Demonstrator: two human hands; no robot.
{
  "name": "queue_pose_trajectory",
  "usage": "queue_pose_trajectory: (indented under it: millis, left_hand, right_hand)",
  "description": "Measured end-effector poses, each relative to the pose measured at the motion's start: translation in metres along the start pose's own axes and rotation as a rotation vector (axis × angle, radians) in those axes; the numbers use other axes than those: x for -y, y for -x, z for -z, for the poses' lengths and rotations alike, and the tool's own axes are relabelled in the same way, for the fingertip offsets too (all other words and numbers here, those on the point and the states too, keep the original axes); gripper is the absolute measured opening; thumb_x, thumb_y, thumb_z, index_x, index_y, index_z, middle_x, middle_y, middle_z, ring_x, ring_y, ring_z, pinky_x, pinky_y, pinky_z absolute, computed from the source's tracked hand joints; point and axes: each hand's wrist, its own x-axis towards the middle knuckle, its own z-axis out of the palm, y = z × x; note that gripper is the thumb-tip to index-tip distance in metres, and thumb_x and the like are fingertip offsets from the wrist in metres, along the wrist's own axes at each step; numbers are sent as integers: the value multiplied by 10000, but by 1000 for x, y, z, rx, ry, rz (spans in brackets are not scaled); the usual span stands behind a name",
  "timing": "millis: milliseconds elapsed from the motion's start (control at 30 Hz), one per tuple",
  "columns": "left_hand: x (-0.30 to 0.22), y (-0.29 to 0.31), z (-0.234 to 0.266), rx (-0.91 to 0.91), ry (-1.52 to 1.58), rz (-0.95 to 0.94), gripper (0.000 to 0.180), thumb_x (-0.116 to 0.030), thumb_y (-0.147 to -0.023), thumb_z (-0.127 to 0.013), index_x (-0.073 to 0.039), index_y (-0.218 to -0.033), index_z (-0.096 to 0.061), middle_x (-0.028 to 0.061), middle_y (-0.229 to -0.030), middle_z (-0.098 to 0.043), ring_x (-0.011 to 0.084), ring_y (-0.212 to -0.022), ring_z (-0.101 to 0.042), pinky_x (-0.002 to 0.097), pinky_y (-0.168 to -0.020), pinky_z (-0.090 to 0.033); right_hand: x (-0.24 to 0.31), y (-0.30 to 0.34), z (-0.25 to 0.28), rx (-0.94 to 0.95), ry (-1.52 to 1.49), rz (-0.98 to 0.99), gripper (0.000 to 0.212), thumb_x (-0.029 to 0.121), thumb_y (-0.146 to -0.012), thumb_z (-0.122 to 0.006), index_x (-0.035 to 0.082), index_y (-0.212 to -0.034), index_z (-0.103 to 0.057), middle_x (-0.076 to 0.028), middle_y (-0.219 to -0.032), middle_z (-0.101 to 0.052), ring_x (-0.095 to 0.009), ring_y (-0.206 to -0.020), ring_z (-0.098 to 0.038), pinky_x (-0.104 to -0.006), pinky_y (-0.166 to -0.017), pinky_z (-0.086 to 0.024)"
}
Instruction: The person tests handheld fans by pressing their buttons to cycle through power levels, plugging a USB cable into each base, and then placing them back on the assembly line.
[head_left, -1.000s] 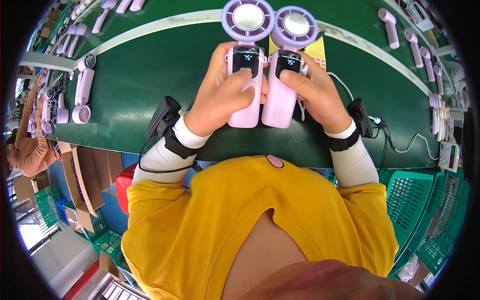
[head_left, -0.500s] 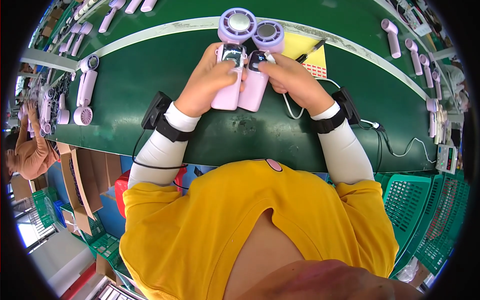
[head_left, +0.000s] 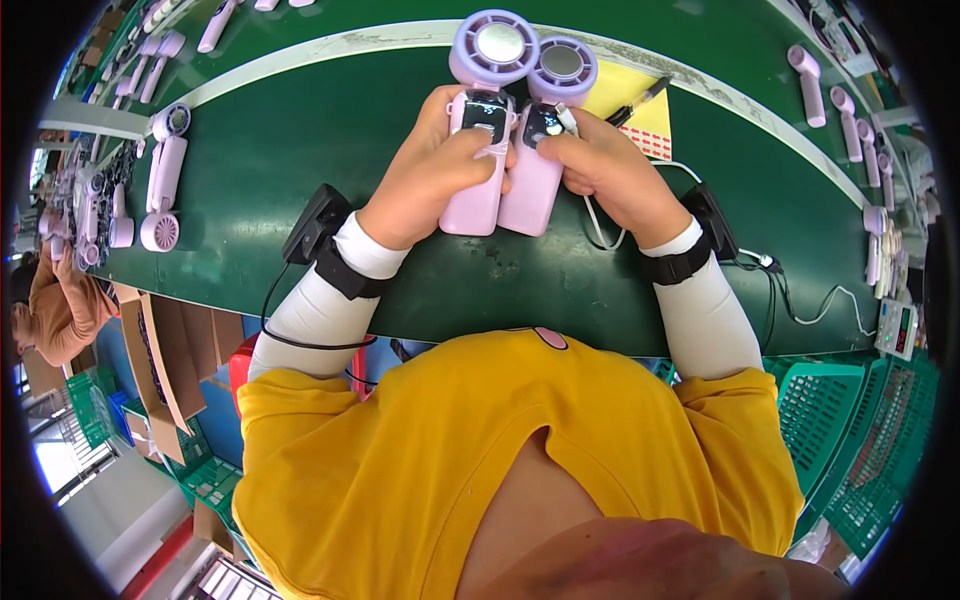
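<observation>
Two pink handheld fans stand out side by side over the green table, purple round heads pointing away from me. My left hand (head_left: 428,172) is wrapped round the left handheld fan (head_left: 472,208), its thumb lying on the front just under the dark display. My right hand (head_left: 612,168) grips the right handheld fan (head_left: 531,192), thumb at the lower edge of its lit display. A white cable plug (head_left: 567,118) sits by my right fingers, and its cord loops down beside the hand. The fingers behind both handles are mostly hidden.
A yellow sheet (head_left: 610,88) with red marks lies beyond my right hand, a black pen (head_left: 640,100) on it. More fans (head_left: 167,175) lie at the left, others (head_left: 808,85) at the far right. A small meter (head_left: 896,328) and green baskets (head_left: 820,410) are at right. Another person (head_left: 65,310) works at far left.
Both fans and hands appear slightly farther right and lower in the picture; the surroundings shift a little too. My left thumb has moved off the display to just below it. Both grips stay.
</observation>
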Motion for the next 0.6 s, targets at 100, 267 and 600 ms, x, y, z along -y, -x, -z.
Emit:
queue_pose_trajectory:
  millis: [100,267,600]
  left_hand:
    - [4,-5,5,-36,64,38,462,-73,-770,-514,47,-1162,-302,122,-882,-532,195,-716,-552,298,-698,-455]
    - [19,-14,6,-290,-819,-325,324,-172,-797,-525,54,-1018,-450,144,-801,-540,269,-756,-566,337,-707,-445]
    - [23,-30,5,-535,-1060,-409,233,-218,-804,-501,3,-732,-515,196,-755,-547,393,-738,-505,433,-666,-419]
  right_hand:
    - [2,1,1,81,-12,0,455,187,-798,-593,-36,-1147,-403,43,-659,-407,-17,-514,-316,-176,-445,-238]
    - [-7,-4,0,59,113,-5,455,215,-807,-604,-50,-1128,-420,38,-658,-387,-21,-522,-314,-173,-454,-243]
    - [-13,-1,-6,-239,679,398,396,262,-840,-579,-53,-1062,-489,-51,-790,-515,-111,-708,-479,-237,-634,-403]
